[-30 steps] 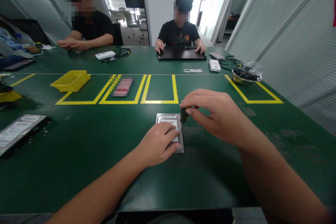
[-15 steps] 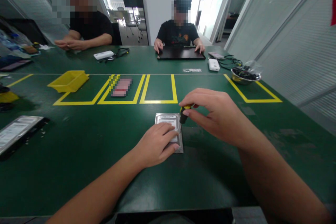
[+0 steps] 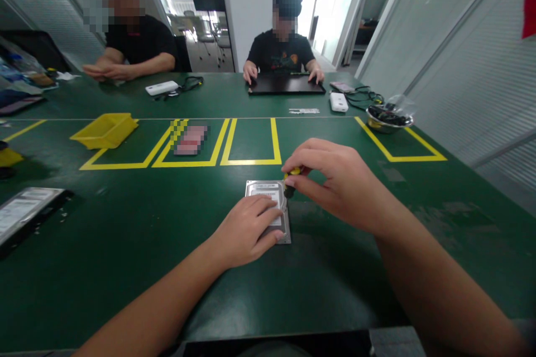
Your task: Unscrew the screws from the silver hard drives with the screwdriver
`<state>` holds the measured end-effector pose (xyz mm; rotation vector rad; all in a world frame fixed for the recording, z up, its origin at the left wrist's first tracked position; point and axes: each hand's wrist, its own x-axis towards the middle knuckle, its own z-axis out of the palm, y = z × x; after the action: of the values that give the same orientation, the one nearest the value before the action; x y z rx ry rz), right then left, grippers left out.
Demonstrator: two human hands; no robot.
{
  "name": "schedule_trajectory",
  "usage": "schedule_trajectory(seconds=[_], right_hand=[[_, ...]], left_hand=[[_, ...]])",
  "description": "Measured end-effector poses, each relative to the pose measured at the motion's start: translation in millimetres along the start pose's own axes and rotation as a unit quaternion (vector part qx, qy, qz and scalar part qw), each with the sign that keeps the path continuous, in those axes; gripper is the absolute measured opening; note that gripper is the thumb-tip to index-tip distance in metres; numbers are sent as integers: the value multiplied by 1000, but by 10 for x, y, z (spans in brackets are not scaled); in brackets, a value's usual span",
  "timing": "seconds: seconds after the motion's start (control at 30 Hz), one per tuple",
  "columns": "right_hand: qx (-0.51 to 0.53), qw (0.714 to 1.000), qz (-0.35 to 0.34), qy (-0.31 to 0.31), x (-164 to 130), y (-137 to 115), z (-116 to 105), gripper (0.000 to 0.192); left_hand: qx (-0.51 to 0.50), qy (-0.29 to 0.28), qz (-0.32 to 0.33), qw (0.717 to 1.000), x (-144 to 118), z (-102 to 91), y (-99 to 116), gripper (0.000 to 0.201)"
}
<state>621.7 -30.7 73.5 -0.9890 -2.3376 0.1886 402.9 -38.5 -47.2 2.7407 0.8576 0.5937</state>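
**Head view: a bare drive pinned flat, a small driver held upright on it**

Head camera looks down on a silver metal hard drive with a white label (image 3: 268, 203) lying flat on the dark green counter (image 3: 125, 245), near the middle and close to the person. The left hand (image 3: 247, 228) rests palm-down over the drive's near half, fingers spread and flat, pressing rather than closing round it. The right hand (image 3: 335, 181) pinches a small screwdriver with a yellow-capped black handle (image 3: 290, 181) between thumb and fingertips; its tip stands at the drive's far right corner, though the contact itself is too small to make out.

By its look, the drive is stiff, dense and smooth-topped, likely to skate on the counter unless held down, and best taken by its long edges. The driver is light and slim, so a fingertip grip suits it.

Yellow tape boxes mark the counter beyond. A yellow plastic bin (image 3: 104, 129) sits far left, a metal bowl of dark bits (image 3: 388, 120) far right, and another drive in a black tray (image 3: 25, 215) lies at the left edge. Two other people sit at the far side, one with both hands on a black laptop (image 3: 287, 85). Glass partitions enclose the room.
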Motion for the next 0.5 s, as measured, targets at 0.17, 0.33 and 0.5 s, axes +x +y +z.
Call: schedule_trajectory(seconds=[0.17, 0.33, 0.5], right_hand=[[-5, 1000, 23, 8, -20, 10, -15, 18], [28, 999, 24, -5, -31, 23, -37, 17], [58, 998, -13, -7, -21, 12, -57, 28]], left_hand=[[2, -4, -1, 1000, -6, 10, -12, 36], [2, -3, -1, 1000, 0, 9, -11, 36], [2, 3, 1, 1000, 2, 3, -2, 35]])
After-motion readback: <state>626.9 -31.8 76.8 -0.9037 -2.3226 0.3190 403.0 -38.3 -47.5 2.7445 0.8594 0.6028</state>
